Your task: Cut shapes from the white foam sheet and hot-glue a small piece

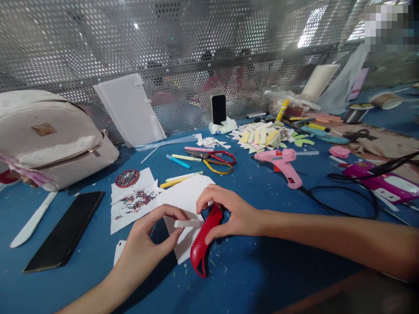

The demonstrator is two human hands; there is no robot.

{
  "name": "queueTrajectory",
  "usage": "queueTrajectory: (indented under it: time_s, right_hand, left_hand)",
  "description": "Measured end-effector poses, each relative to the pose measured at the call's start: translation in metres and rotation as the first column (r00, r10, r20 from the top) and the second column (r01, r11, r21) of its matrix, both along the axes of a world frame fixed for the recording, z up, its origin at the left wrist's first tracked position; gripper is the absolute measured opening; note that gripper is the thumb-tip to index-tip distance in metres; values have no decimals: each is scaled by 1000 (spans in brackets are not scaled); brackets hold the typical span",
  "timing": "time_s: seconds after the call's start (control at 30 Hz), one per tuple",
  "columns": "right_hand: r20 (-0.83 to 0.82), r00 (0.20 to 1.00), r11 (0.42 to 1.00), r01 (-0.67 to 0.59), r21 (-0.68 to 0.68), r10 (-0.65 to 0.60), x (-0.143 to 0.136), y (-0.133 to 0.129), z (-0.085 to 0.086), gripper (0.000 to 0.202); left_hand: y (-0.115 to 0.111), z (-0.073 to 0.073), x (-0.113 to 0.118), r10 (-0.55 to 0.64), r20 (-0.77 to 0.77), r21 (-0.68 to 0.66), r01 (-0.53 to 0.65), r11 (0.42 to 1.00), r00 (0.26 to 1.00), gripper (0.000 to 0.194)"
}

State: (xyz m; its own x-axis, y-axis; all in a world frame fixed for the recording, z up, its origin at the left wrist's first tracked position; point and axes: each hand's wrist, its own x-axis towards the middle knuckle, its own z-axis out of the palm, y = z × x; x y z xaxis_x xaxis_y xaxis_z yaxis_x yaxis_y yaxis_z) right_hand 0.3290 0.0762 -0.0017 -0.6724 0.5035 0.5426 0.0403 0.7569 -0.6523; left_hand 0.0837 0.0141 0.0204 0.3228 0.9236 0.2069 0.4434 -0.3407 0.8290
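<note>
My left hand [153, 233] pinches a short white strip [188, 223] between thumb and fingertips, above a white paper sheet [186, 192]. The strip's right end meets a curved red hand tool [204, 244] with a ridged edge and an opening at its lower end. My right hand [231, 213] is closed around the upper part of this tool, so that end is mostly hidden and its exact kind cannot be made out. Just beyond the sheet lie scissors [222, 162] with red and yellow handles, and several coloured sticks [181, 178].
To the right lies a pink glue gun [283, 163] with a black cord. A pile of pale cut pieces [265, 136] sits behind it. A black phone [65, 231] and a white backpack [49, 139] are at left. Beads [137, 200] lie on paper.
</note>
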Motion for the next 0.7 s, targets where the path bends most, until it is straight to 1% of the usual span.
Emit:
queueTrajectory:
  time_s: [0.1,0.17,0.33,0.5,0.6,0.7]
  right_hand:
    - [-59,998,998,-12,-57,8,-1,-7,1,25]
    - [-64,998,996,-10,-87,4,-2,-11,2,18]
    - [-63,997,977,36,-211,-50,-3,-13,3,16]
    - [-39,999,956,1,-294,-13,-3,-11,4,18]
    - [-46,999,961,-11,-278,-2,-3,-11,4,19]
    - [-70,997,970,-2,-242,-15,-2,-12,4,16]
  left_hand:
    - [-1,-1,4,-33,-4,9,33,999,999,16]
    - [-1,-1,7,-48,0,1,48,999,999,15]
    - [1,-2,11,-58,17,-11,58,998,998,18]
    - [2,-3,12,-67,21,14,67,998,998,24]
    - [2,-3,12,-63,57,-2,63,998,996,25]
    - [2,-3,12,-51,97,-16,52,998,994,22]
